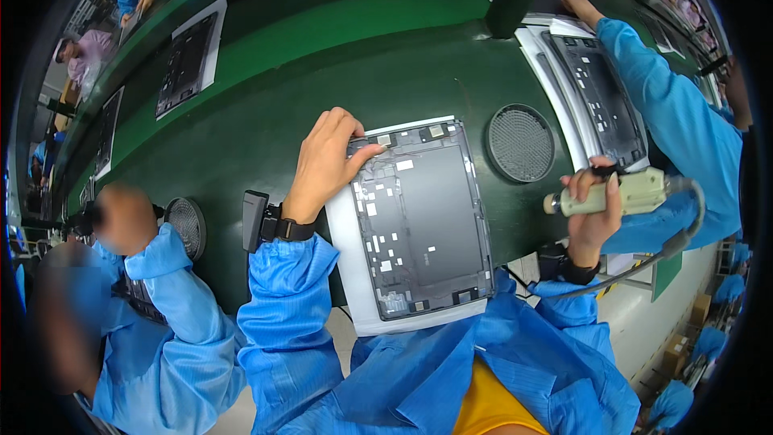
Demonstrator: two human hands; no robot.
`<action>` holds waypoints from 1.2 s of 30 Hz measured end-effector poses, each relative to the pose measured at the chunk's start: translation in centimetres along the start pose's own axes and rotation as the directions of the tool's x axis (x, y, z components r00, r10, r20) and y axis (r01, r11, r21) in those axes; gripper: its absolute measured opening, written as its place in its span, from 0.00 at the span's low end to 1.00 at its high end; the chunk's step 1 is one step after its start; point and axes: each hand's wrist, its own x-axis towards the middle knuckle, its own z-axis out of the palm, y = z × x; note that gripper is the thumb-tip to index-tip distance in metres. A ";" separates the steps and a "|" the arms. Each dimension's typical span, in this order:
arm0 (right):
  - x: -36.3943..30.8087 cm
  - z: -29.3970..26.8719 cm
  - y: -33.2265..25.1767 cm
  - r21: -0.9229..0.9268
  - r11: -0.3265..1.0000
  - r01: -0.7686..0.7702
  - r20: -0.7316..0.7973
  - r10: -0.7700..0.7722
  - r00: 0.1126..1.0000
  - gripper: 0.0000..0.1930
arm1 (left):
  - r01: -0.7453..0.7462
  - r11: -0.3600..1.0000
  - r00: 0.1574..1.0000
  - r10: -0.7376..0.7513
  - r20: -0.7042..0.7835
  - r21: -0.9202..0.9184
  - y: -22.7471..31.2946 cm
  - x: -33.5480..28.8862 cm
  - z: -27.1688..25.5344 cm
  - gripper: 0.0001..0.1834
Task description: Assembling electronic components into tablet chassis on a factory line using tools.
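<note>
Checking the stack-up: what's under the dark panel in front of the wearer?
A white sheet shows past the left and bottom edges of the dark panel, plus a sliver along the top. The panel covers the rest, so anything else between them can't be seen.

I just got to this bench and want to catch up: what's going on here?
The person's left hand is on the upper left corner of a dark panel, which lies on a white sheet. Their right hand holds a cream corded tool off to the panel's right. A round dish sits on the green table, beside the panel.
</note>
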 end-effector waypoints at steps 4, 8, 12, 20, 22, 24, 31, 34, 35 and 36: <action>4.0 2.7 -1.5 -0.012 0.999 -0.030 0.102 0.031 0.994 0.20 | -0.018 1.000 0.999 0.018 0.032 0.009 0.3 0.4 0.2 0.15; 7.3 6.3 -1.5 0.022 1.000 0.008 0.137 -0.011 0.990 0.22 | -0.158 0.983 0.987 0.159 -0.002 0.089 0.3 0.1 0.1 0.13; 9.0 6.8 -0.4 0.035 0.996 0.076 0.120 -0.080 0.990 0.18 | -0.069 0.995 0.997 0.068 -0.027 -0.067 0.1 0.2 0.9 0.12; 9.2 6.2 2.9 0.049 0.993 0.103 -0.072 -0.100 0.992 0.16 | 0.227 0.951 0.967 -0.195 0.162 -0.211 0.0 0.2 0.2 0.09; 9.3 5.9 3.1 0.019 0.995 0.099 -0.113 -0.096 0.989 0.16 | 0.280 0.927 0.949 -0.229 0.216 -0.249 0.1 0.4 0.1 0.10; 9.5 5.6 3.3 -0.138 0.988 0.069 -0.055 -0.077 0.996 0.19 | 0.275 0.920 0.950 -0.214 0.228 -0.280 -0.1 0.5 0.0 0.10; 10.0 5.3 4.4 -0.186 0.979 0.085 -0.068 -0.099 0.993 0.19 | 0.302 0.900 0.939 -0.223 0.262 -0.316 -0.3 0.5 0.1 0.11; 10.1 5.7 4.5 -0.194 0.977 0.086 -0.080 -0.103 0.991 0.19 | 0.317 0.892 0.935 -0.237 0.262 -0.322 -0.4 0.3 0.0 0.11; 10.1 5.7 4.5 -0.193 0.977 0.085 -0.080 -0.102 0.992 0.19 | 0.312 0.891 0.937 -0.233 0.259 -0.330 -0.4 0.3 0.0 0.11; 10.1 5.7 4.5 -0.198 0.976 0.087 -0.087 -0.106 0.991 0.18 | 0.313 0.891 0.937 -0.234 0.259 -0.329 -0.4 0.3 0.0 0.11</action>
